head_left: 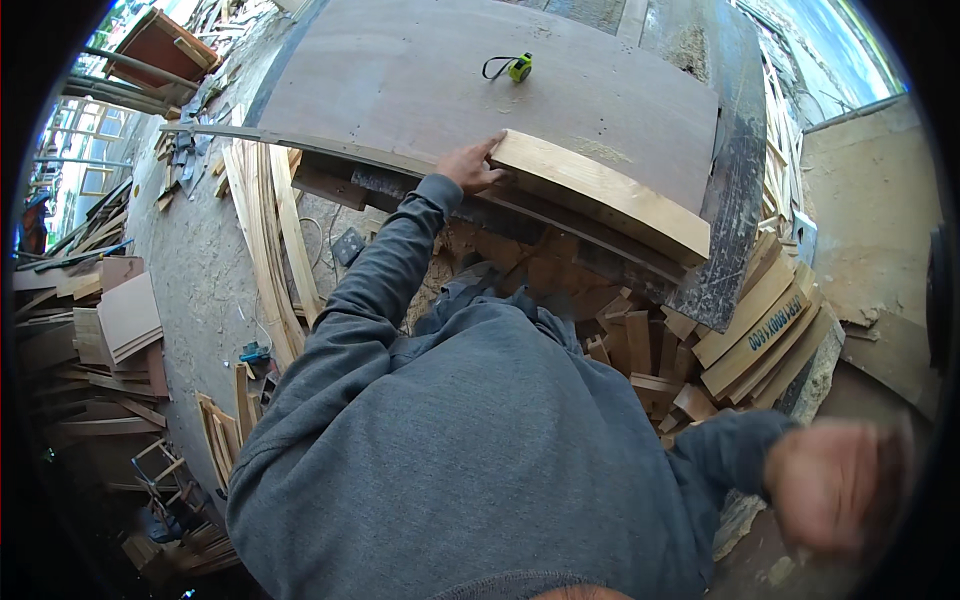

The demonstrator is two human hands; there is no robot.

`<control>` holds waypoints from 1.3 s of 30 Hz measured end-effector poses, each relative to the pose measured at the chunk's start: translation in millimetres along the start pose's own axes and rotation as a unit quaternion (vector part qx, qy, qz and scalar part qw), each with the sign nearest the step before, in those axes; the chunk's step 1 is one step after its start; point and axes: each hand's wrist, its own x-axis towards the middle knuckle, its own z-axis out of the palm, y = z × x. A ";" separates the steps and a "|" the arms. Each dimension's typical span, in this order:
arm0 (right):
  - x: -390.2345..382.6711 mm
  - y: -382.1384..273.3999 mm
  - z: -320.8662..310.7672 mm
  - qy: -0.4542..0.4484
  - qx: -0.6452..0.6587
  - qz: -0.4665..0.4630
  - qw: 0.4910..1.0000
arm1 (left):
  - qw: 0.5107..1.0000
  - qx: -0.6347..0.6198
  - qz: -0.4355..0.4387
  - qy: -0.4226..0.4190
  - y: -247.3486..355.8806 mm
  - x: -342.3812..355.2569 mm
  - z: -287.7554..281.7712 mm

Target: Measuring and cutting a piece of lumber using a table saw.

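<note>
A thick pale wooden board (610, 190) lies along the near edge of the workbench top (400, 70). My left hand (472, 167) grips its left end, the fingers on the upper side and the thumb lower down. Out at the lower right, my right hand (830, 485) is away from the bench and smeared by motion. A dark brownish blur borders that hand, and whether it holds anything cannot be made out. Farther back on the bench top sits a yellow-green tape measure (519, 68) with a black wrist strap.
Stacked board offcuts (765, 330) stand to the right below the bench. Long timber strips (262, 220) lean at its left. A blue power tool (254, 352) rests on the dusty floor at left, near piled scrap wood (100, 380). A plywood sheet (870, 210) stands at far right.
</note>
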 end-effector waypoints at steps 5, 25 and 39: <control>-276.4 103.1 106.3 -0.556 -0.170 0.279 0.764 | 0.999 -0.025 -0.015 -0.018 0.3 0.7 -12.9; -175.2 -96.2 158.6 -0.413 0.625 0.501 0.434 | 0.771 -0.386 0.316 -0.396 45.8 -139.2 33.4; -410.8 -48.5 186.2 -0.587 0.087 0.507 0.625 | 0.894 -0.262 0.240 -0.274 -31.2 -137.1 86.2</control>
